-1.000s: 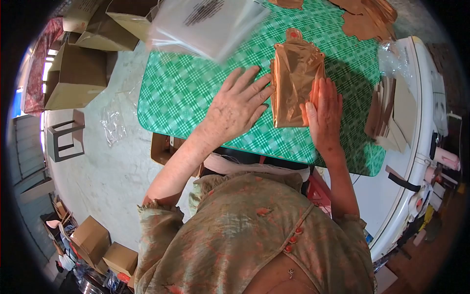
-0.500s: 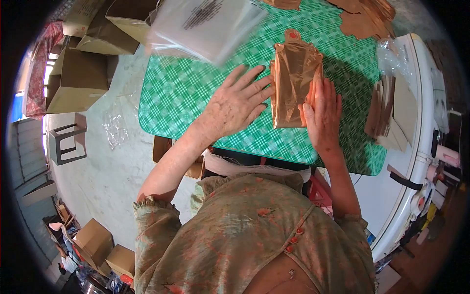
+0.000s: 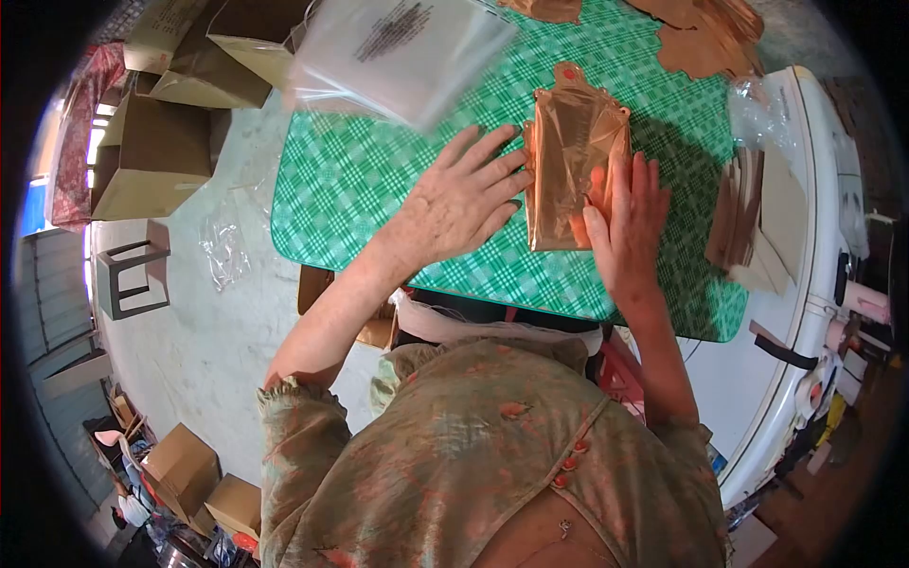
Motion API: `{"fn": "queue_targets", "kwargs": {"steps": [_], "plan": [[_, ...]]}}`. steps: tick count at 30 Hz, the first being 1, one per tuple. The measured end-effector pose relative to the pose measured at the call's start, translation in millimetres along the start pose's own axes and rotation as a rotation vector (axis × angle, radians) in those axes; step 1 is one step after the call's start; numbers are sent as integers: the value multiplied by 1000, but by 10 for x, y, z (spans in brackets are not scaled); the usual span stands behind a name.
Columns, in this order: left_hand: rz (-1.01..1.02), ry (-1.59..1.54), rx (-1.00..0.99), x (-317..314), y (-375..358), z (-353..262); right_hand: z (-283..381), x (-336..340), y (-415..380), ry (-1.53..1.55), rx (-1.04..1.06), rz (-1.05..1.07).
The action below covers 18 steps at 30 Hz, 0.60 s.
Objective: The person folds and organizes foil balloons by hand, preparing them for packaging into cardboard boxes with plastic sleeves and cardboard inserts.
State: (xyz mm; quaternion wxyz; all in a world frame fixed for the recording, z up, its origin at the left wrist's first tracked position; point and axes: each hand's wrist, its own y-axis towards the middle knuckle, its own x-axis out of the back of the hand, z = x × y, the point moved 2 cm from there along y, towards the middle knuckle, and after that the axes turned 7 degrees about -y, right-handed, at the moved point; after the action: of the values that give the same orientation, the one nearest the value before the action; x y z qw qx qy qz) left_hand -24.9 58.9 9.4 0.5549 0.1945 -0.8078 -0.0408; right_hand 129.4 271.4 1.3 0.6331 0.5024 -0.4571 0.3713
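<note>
A folded copper-coloured foil balloon (image 3: 566, 142) lies flat on the green checked tablecloth (image 3: 350, 204). It has a rounded tab with a red spot at its far end and small scalloped bumps along its sides. My left hand (image 3: 454, 201) rests palm down on the cloth with fingers spread, its fingertips at the foil's left edge. On the other side, my right hand (image 3: 625, 227) lies along the right edge, fingers stretched out and thumb over the foil. Neither hand grips it. A stack of clear plastic bags (image 3: 445, 57) with dark print lies beyond my left hand.
More copper foil pieces (image 3: 705, 47) lie at the table's far right. Brown cardboard pieces (image 3: 734, 213) and crinkled clear plastic (image 3: 753, 99) sit by the right edge, beside a white appliance (image 3: 805, 189). Open cartons (image 3: 151, 142) and a small grey stool (image 3: 133, 270) are on the left.
My right hand has shifted slightly to the right and down along the foil, its fingers spreading a little. The left hand stays nearly in place at the left edge.
</note>
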Motion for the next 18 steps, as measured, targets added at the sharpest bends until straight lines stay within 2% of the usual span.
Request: {"fn": "queue_targets", "kwargs": {"steps": [5, 10, 13, 18], "plan": [[-30, -38, -5, -13, 3, 3, 72, 145, 148, 39, 99, -19], [-25, -45, -9, 1, 8, -2, -208, -134, 544, -1, 191, -120], [-11, -34, -6, -1, 7, 6, -262, -189, 736, 27, 96, -60], [15, -15, -9, -9, 13, 21, -319, -371, 764, 253, 72, -67]]}}
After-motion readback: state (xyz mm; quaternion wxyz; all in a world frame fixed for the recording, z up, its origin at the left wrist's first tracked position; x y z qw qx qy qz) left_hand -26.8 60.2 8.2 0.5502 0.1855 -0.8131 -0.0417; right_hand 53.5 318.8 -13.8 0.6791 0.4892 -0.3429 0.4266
